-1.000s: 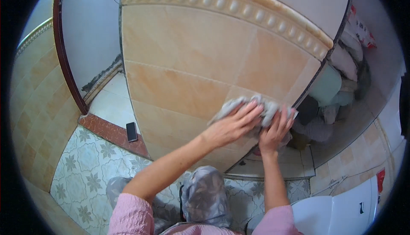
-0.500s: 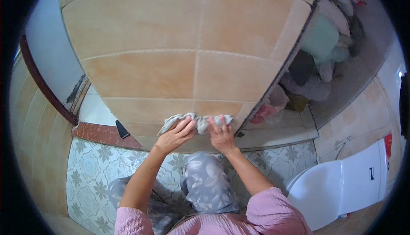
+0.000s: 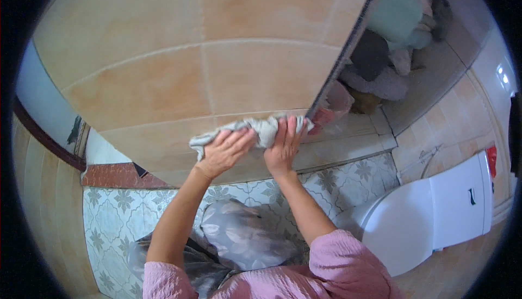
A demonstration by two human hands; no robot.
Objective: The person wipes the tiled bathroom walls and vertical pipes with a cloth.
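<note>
A crumpled pale grey cloth [image 3: 265,132] is pressed against the lower part of a beige tiled wall [image 3: 261,76]. My left hand [image 3: 222,152] holds the cloth's left half, its fingers laid together over the fabric and pointing up to the right. Over the right half, my right hand [image 3: 283,149] grips it close to the wall's dark vertical edge [image 3: 342,60]. The cloth's underside and the fingertips buried in its folds are hidden.
A white toilet [image 3: 405,228] stands at the right. Behind the wall's edge lies a heap of fabrics [image 3: 389,76] beside a pink bag [image 3: 338,100]. Patterned floor tiles [image 3: 114,217] lie below, with a reddish-brown threshold [image 3: 109,175] at the left.
Both hands have moved the cloth up and to the right along the wall, toward its dark edge. The view has shifted, and my knee appears further left.
</note>
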